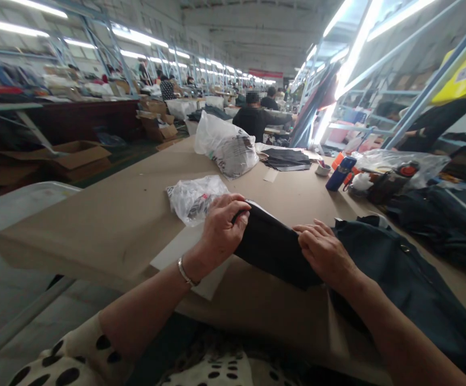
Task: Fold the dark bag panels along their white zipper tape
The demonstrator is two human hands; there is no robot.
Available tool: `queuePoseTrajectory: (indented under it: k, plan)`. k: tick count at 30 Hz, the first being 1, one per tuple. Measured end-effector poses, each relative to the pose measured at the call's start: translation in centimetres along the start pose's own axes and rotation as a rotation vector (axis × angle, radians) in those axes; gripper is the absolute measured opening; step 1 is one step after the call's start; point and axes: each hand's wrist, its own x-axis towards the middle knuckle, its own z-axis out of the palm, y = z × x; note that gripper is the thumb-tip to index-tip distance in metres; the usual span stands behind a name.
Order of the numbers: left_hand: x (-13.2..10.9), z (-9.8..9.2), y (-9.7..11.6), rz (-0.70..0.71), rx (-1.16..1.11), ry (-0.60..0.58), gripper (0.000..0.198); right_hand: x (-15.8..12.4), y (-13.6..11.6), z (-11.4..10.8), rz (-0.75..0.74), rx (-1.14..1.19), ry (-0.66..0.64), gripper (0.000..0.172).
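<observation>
A dark piece of fabric (275, 244) is stretched between my two hands above the table's near edge. My left hand (225, 222) is closed on its upper left corner, thumb and fingers pinched together. At the fabric's upper right edge, my right hand (325, 252) grips with the thumb below and the fingers on top. A pale strip shows along the fabric's top edge. To the right lies a dark green garment (397, 273) with metal snaps. Under my left wrist is a sheet of white paper (184, 249), partly hidden by the arm.
A small clear plastic bag (188, 195) lies beyond my left hand, with a larger filled bag (227, 145) behind it. Dark fabric pieces (285, 159) are stacked farther back. A blue bottle (340, 174) and a small cup (323, 169) stand at the right. A person (252, 118) sits ahead.
</observation>
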Motion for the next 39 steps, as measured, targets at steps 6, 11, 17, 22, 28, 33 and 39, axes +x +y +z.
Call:
queuePoseTrajectory:
  k: [6, 11, 17, 22, 28, 33, 39]
  plan:
    - [-3.0, 2.6, -1.6, -0.022, 0.061, -0.442, 0.014, -1.2, 3.9, 5.4, 0.201, 0.041, -0.005, 0.024]
    - [-7.6, 6.2, -3.7, -0.02, 0.327, -0.89, 0.019, -2.4, 4.6, 10.0, 0.339, 0.132, 0.031, 0.021]
    - [-9.2, 6.3, -3.1, 0.133, 0.404, -0.972, 0.016, -5.5, -0.4, 10.4, 0.426, 0.396, 0.155, 0.023]
    - [-9.3, 6.7, -3.0, 0.201, 0.397, -1.071, 0.014, -8.4, -3.8, 10.6, 0.663, 0.728, 0.147, 0.032]
    - [-7.7, 8.0, -3.4, 0.134, 0.407, -0.987, 0.021, -8.9, -5.5, 12.6, 0.919, 1.232, 0.017, 0.053]
    - [-7.1, 9.1, -3.4, 0.199, 0.446, -1.075, 0.025, -8.9, -7.0, 13.3, 0.973, 1.4, -0.016, 0.06]
    - [-5.0, 8.1, -1.4, 0.044, 0.329, -1.084, 0.014, -9.6, -6.2, 16.3, 1.235, 1.813, -0.076, 0.084]
